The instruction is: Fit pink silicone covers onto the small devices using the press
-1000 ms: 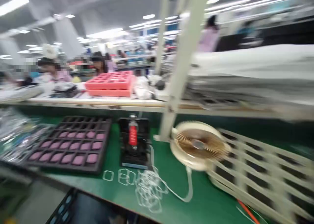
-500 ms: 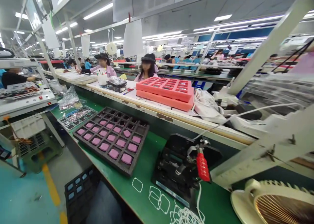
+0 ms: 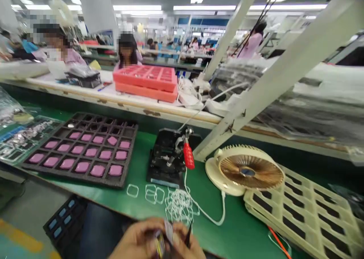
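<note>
At the bottom of the view, my left hand is closed around a small dark part with a yellowish, shiny edge. My right hand meets it there, its fingers closed on dark pointed tweezers. A pale flat strip sticks up between the two hands; which hand grips it I cannot tell. Just beyond my fingers lies a pile of thin white ring gaskets, with a single gasket apart to the left. Blur hides the part's details.
A black foam tray with pink pieces sits left on the green bench. A black clamp fixture with a red handle stands in the middle. Right are a cream fan and a cream tray. Red foam trays rest on the shelf behind.
My view has turned right and down. Both hands, the part and the tweezers now show at the bottom; the whole fan and the cream tray have come into sight.
</note>
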The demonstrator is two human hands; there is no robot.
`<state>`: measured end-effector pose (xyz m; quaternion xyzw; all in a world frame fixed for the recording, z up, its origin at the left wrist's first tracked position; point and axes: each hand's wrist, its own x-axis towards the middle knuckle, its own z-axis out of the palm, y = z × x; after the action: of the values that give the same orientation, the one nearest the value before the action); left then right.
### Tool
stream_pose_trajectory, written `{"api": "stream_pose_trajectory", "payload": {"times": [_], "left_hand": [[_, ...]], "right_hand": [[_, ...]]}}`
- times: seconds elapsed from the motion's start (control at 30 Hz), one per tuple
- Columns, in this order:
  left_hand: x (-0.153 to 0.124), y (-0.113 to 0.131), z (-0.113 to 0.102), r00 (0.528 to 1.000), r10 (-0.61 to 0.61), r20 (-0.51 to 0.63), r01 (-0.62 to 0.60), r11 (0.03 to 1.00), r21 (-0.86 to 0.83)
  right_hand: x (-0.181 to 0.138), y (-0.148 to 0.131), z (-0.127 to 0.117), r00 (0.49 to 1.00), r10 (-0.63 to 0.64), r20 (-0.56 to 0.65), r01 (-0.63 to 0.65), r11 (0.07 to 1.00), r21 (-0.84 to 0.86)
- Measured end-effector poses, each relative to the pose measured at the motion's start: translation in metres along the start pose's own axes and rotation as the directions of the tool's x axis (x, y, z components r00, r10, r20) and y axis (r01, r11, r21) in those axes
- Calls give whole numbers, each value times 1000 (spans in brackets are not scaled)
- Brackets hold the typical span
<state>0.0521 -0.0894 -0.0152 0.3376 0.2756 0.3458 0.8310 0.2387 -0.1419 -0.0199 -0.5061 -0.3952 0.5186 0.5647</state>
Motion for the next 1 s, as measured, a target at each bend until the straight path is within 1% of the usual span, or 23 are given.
{"api": "stream_pose_trajectory", "payload": {"times": [0.03,0.07,0.1,0.13,0.17,0.2,0.27,0.33,0.43,0.5,0.67,0.87,1.0], "left_hand": [[-3,9,7,999,7,-47,-9,999,-34],[-4,18,12,996,29,-90,-32,999,-39],[-4,26,15,991,62,-118,-65,998,-26],[-2,33,17,986,101,-133,-103,995,-11],[0,38,17,980,144,-134,-145,989,8],[2,42,17,975,183,-126,-182,983,25],[4,46,13,967,235,-100,-230,972,54],[3,47,10,963,256,-82,-248,965,89],[0,49,8,961,265,-79,-252,957,141],[-3,51,7,960,268,-77,-253,953,167],[-6,56,9,963,258,-72,-241,952,188],[-5,57,9,961,257,-102,-232,950,212],[-3,57,7,950,287,-124,-254,940,228]], "right_hand": [[0,-7,2,998,-51,-46,50,998,-28],[-1,-16,4,990,-115,-84,106,989,-108],[-1,-25,6,977,-193,-95,169,961,-218],[-1,-35,8,955,-287,-76,247,909,-335],[0,-43,10,923,-385,-31,336,840,-426],[0,-51,12,888,-459,25,412,771,-486],[2,-60,15,837,-536,116,507,676,-535],[4,-62,17,812,-561,163,547,634,-547],[9,-58,19,785,-580,220,593,598,-540],[11,-56,20,777,-581,242,607,592,-530],[11,-57,21,778,-579,244,604,584,-542],[13,-57,19,734,-615,289,651,515,-557],[13,-54,23,713,-612,341,670,454,-587]]}}
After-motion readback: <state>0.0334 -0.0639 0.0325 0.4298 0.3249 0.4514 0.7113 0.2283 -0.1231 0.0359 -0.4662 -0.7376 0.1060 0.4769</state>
